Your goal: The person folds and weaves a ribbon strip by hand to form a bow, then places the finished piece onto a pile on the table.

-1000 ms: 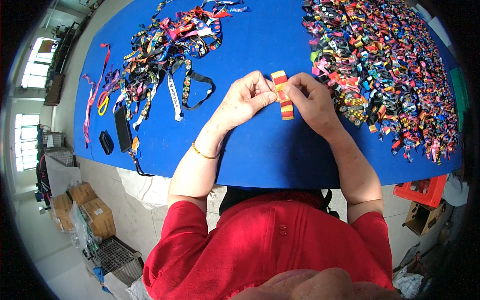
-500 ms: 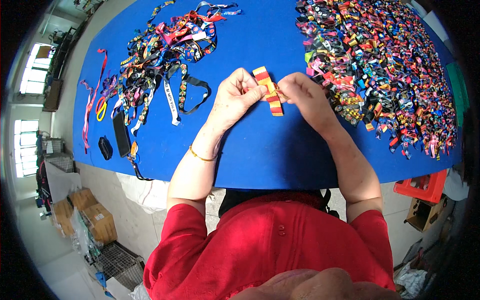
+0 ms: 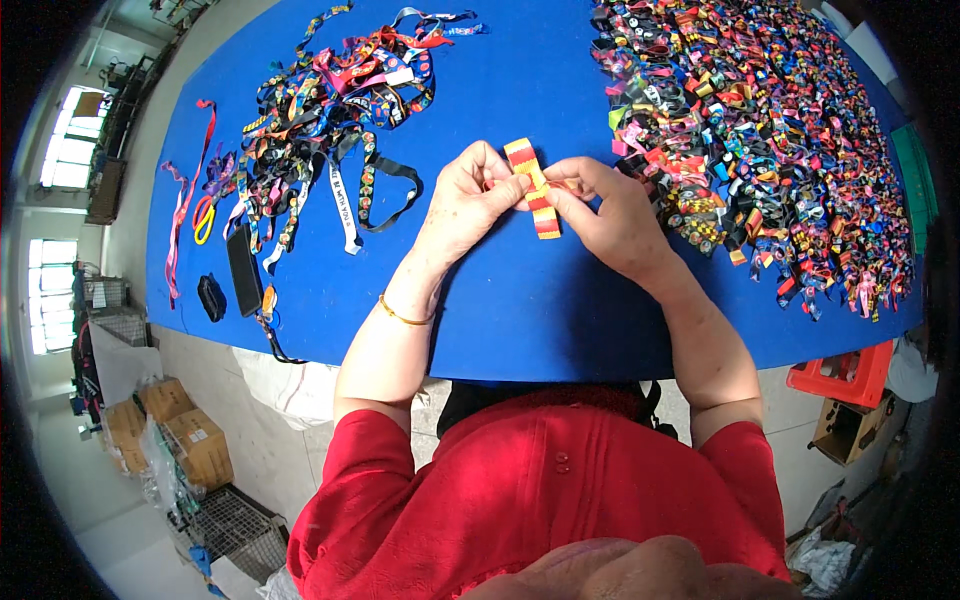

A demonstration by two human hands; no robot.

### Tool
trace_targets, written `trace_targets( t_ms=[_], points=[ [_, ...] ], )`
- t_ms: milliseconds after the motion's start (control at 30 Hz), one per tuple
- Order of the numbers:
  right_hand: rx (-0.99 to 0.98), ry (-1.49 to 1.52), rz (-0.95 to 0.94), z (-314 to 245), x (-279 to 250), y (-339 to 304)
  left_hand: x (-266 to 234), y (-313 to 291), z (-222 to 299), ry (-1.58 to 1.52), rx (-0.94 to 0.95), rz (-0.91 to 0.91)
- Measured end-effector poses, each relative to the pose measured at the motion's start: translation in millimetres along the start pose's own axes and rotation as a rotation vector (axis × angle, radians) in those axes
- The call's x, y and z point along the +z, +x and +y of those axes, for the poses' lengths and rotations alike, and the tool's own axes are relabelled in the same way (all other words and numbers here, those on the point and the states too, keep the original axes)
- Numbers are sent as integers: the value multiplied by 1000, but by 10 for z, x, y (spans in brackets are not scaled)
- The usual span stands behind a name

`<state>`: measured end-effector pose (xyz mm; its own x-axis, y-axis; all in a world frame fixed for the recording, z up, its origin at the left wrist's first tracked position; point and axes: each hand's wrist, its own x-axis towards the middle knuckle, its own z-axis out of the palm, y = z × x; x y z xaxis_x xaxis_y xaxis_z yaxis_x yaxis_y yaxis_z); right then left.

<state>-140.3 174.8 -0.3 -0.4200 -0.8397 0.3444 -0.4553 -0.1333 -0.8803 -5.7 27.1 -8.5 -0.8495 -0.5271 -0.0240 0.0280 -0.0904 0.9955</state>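
A red and yellow striped fabric ribbon (image 3: 538, 192), short and folded, is held up above the blue table. My left hand (image 3: 467, 196) pinches it from the left between thumb and fingers. From the right, the thumb and fingertips of my right hand (image 3: 617, 217) close on a part of the same ribbon near its middle. The two striped ends stick out above and below my fingertips. How the ribbon is folded or looped between the fingers is partly hidden.
The blue table (image 3: 500, 310) carries a tangled heap of printed lanyards (image 3: 330, 95) at the left. A dense spread of small folded straps (image 3: 770, 150) covers its right side. Nearer on the left lie a black phone (image 3: 242, 270) and a small black pouch (image 3: 211, 297). A red crate (image 3: 850, 375) stands beyond the right edge.
My right hand has turned and its fingers have straightened from a curled position, with thumb and fingertips now seen at the ribbon. The ribbon has shifted slightly nearer; my left hand keeps its pinch.
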Motion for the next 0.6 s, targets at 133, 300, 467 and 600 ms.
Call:
trace_targets(
  t_ms=[133, 300, 467, 600],
  points=[
    [96, -147, 19, 74, -4, -16, 20, -14, -5, -71, -3, -57],
    [78, -151, 58, 156, 11, -23, 37, -20, -9, 77, 43, -31],
    [398, 355, -83, 115, -31, 15, 45, -41, -27, 177, 105, 26],
    [587, 709, -222, 203, -124, 27, 132, -84, 14, 115, 173, 39]
  ],
)
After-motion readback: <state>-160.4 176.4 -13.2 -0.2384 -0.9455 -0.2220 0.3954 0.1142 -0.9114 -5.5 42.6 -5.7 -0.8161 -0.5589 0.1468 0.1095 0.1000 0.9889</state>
